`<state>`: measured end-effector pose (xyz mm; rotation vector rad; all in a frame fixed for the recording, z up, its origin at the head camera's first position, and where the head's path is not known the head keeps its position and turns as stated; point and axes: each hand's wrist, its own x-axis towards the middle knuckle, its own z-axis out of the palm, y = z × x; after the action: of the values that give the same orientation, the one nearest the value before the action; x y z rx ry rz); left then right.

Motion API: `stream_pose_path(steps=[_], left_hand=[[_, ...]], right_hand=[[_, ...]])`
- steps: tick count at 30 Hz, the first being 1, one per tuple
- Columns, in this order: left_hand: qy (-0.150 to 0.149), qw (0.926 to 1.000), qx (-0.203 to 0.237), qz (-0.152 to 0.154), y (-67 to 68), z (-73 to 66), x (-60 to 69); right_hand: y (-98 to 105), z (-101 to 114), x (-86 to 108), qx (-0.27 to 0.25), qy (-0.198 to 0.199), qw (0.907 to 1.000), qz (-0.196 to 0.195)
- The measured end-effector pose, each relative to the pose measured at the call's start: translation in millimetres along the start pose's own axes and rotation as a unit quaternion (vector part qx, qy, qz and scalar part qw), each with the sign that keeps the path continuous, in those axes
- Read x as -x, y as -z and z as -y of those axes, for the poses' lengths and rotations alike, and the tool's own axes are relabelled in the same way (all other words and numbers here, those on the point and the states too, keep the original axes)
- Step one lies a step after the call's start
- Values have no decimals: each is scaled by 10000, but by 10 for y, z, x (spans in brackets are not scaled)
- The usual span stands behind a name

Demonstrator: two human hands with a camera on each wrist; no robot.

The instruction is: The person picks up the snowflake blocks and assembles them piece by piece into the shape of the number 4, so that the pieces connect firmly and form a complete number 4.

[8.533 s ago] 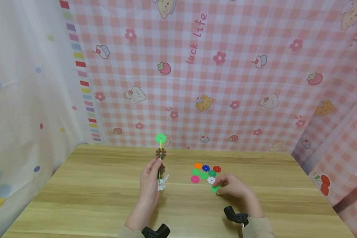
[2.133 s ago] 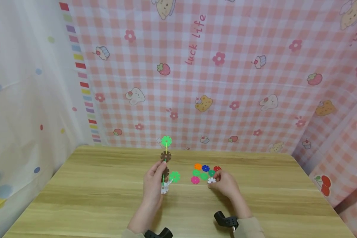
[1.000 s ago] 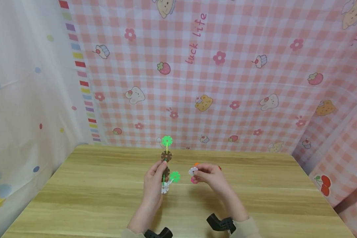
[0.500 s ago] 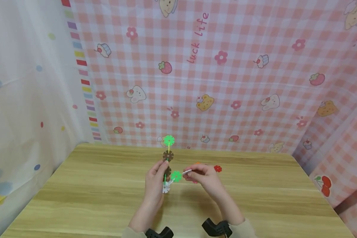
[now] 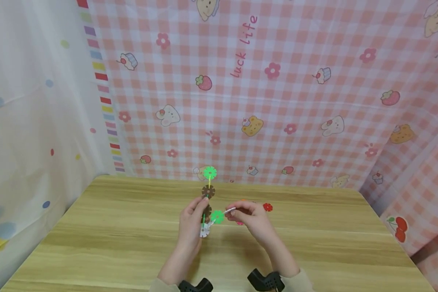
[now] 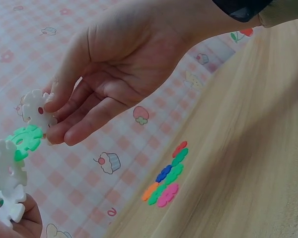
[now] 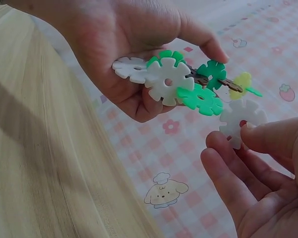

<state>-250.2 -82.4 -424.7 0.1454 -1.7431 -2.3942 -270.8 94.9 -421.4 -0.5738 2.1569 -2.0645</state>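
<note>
My left hand (image 5: 190,227) grips a chain of joined notched discs, with a green disc (image 5: 210,172) at its top and brown ones (image 5: 208,191) below. White discs (image 7: 168,82) sit at the chain's lower end, one carrying a light green disc (image 5: 217,217) that sticks out to the right. My right hand (image 5: 253,219) pinches a white disc (image 7: 243,119) between thumb and fingers, its edge against that light green disc. In the left wrist view, the held white disc (image 6: 37,106) meets the green disc (image 6: 27,139); whether their notches interlock I cannot tell.
Several loose discs lie flat on the wooden table (image 5: 131,235) behind my right hand, among them a red (image 5: 268,207), a blue (image 6: 164,173), an orange (image 6: 150,191) and a pink one (image 6: 168,195). A checked cloth (image 5: 295,101) hangs behind the table.
The light green disc, earlier under my right hand on the table, is on the chain. My right hand has picked up the white disc from the table and moved left to the chain.
</note>
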Motion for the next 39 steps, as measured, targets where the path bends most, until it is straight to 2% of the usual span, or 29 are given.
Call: stream_pose_path(steps=[10, 18, 21, 29, 35, 39], left_hand=[[76, 10000, -30, 51, -22, -20, 10], [139, 9999, 39, 89, -20, -8, 0], [121, 9999, 0, 113, -21, -7, 4], [83, 9999, 35, -50, -14, 0, 11], [15, 9996, 150, -241, 3, 5, 0], [-33, 9996, 81, -265, 11, 17, -7]], right_hand=[[-9, -10, 12, 70, 98, 9999, -26], [-22, -32, 19, 379, 439, 9983, 81], [-42, -34, 20, 421, 434, 9982, 7], [-192, -50, 0, -170, 282, 9991, -264], [-297, -69, -2, -849, 338, 9955, -266], [-345, -80, 9, -1096, 280, 9929, -370]])
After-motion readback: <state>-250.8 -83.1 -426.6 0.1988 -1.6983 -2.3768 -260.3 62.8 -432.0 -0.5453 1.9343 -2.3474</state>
